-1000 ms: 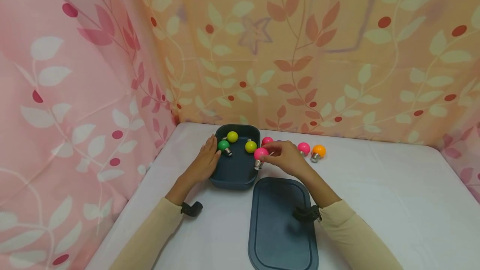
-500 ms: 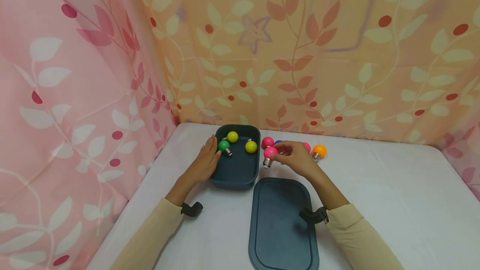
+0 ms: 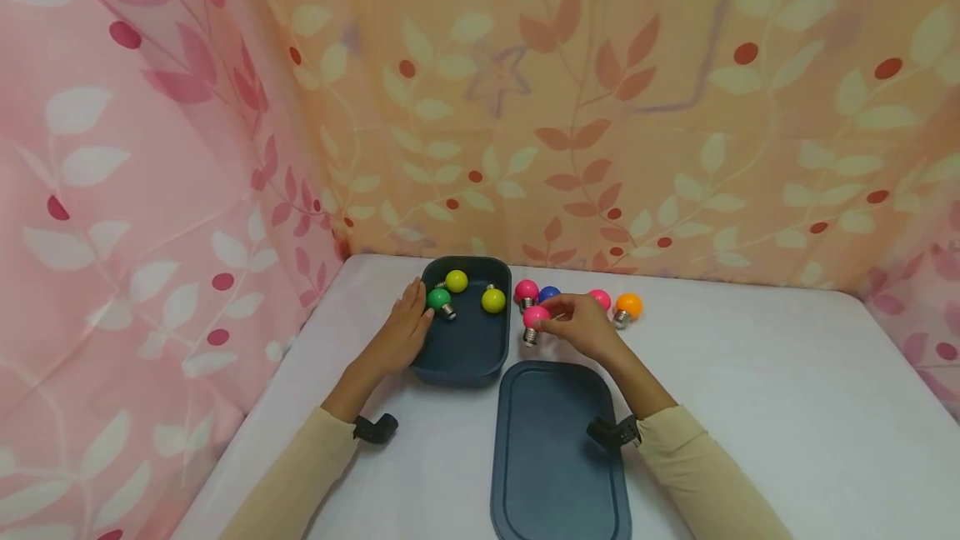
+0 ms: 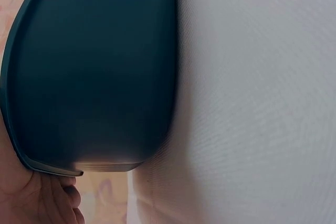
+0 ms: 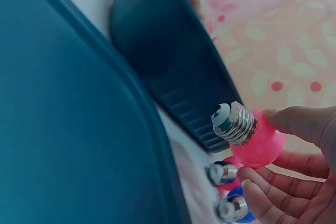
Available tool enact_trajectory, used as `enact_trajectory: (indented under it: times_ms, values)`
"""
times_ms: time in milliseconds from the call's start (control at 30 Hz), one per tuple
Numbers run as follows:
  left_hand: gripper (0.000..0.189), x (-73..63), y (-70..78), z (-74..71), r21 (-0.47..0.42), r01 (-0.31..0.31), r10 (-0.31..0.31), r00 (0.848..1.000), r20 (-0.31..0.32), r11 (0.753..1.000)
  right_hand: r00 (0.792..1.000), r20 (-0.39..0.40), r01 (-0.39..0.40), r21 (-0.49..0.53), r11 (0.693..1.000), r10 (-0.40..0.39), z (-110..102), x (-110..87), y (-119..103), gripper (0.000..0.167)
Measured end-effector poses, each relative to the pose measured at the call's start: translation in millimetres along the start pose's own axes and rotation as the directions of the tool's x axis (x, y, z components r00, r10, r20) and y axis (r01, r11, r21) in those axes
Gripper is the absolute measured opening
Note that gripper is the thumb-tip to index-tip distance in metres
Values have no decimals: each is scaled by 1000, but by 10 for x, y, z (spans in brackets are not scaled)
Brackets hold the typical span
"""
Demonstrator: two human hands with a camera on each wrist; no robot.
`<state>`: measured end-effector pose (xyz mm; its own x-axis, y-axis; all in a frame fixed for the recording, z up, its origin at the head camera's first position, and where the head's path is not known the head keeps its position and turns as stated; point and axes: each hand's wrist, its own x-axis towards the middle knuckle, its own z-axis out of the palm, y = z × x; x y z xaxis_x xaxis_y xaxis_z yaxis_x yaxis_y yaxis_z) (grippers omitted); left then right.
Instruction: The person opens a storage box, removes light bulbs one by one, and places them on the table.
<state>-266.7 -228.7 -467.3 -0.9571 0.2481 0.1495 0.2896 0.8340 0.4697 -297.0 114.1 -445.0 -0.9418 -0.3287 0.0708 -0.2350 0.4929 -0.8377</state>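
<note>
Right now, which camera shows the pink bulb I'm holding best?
The right wrist view: there the pink bulb appears large, its metal screw threads clear. The head view shows it smaller, in your right hand; the left wrist view doesn't show it.

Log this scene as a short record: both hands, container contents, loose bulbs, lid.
Left hand: rests against the left side of the dark blue container
Right hand: pinches a pink light bulb outside the container's right rim
Container contents: green bulb, two yellow bulbs
Visible loose bulbs, right of container: two more pink bulbs, blue bulb, orange bulb
Lid: off, flat on the white table
</note>
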Motion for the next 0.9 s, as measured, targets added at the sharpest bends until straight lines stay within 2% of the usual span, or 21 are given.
enact_trajectory:
  times_ms: [200, 500, 733, 900]
  values:
    - [62, -10, -15, -5, -15, -9, 9, 1000, -17, 1000, 1000, -1, -18, -13, 1000, 18, 45, 44, 68, 45]
    - [62, -9, -21, 12, -22, 0, 0, 1000, -3, 1000, 999, 25, -24, -14, 1000, 24, 95, 64, 202, 42]
    - [63, -4, -26, 17, -30, 7, -7, 1000, 1, 1000, 998, 20, -60, 15, 998, 59, 148, 101, 226, 38]
    - [63, -1, -20, 17, -27, 5, -5, 1000, 0, 1000, 999, 14, -45, 6, 999, 45, 160, 97, 233, 37]
